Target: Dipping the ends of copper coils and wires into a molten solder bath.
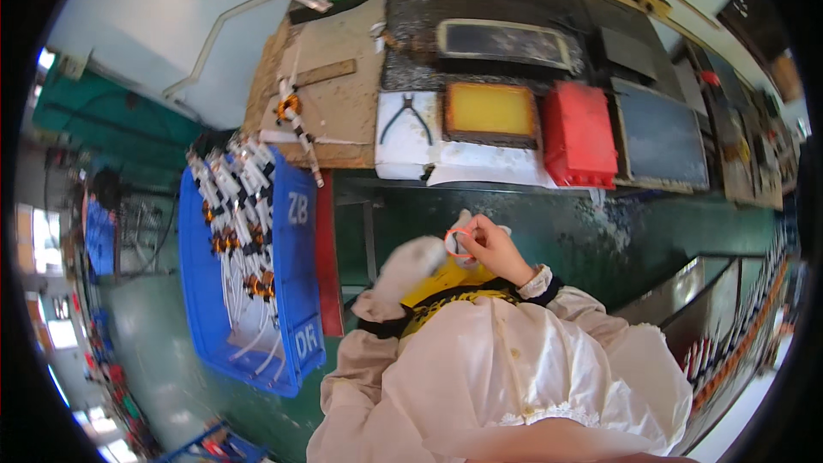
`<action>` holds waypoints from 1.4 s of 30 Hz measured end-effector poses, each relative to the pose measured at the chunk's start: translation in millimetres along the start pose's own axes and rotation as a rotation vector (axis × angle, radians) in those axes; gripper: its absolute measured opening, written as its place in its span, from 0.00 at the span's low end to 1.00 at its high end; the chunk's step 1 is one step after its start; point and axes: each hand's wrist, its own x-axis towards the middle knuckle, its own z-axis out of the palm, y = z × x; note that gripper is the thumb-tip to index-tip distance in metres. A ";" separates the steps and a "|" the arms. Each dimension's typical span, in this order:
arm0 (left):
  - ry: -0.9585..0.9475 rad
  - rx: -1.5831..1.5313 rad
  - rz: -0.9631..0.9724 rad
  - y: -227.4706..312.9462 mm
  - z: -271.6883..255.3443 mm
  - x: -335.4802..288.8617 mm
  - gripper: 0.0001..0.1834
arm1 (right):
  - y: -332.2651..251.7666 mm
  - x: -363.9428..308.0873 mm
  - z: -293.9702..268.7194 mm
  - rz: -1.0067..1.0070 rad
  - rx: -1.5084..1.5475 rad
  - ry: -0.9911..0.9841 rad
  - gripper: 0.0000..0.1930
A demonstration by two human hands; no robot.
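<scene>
In front of my lap, my right hand [495, 249] is bare and closed in a pinch. Between its fingertips is the orange-red rim of a white cloth piece [467, 221] that looks like a glove, partly hidden behind the fingers. My left hand [413, 266] wears a white glove and is just left of that rim. Motion smears its fingers, so their pose and whether they touch the rim do not show. A yellow surface [441, 281] shows beneath the hands.
Beside me on the left, a blue crate [300, 291] holds several white-tubed parts with copper coils [244, 240]. Ahead, the bench bears pliers [406, 120], a yellow-filled tray [490, 111], a red box [580, 133] and one coil part [296, 116]. Metal racking [729, 326] stands right.
</scene>
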 end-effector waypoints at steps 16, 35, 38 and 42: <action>-0.120 0.539 -0.289 -241.3 84.8 -29.7 0.21 | 214.2 -52.4 -130.0 0.706 -0.989 -0.673 0.41; -0.202 0.353 -0.699 -141.9 -49.3 -108.4 0.26 | 165.0 -108.5 -42.7 0.662 0.260 0.265 0.16; -0.264 0.374 -0.703 -140.8 -72.7 -109.3 0.26 | 344.9 -182.8 -38.7 0.706 -0.743 0.533 0.17; -0.223 0.403 -0.712 -141.4 -102.4 -95.2 0.26 | 365.8 -273.0 49.2 0.869 -0.787 0.490 0.19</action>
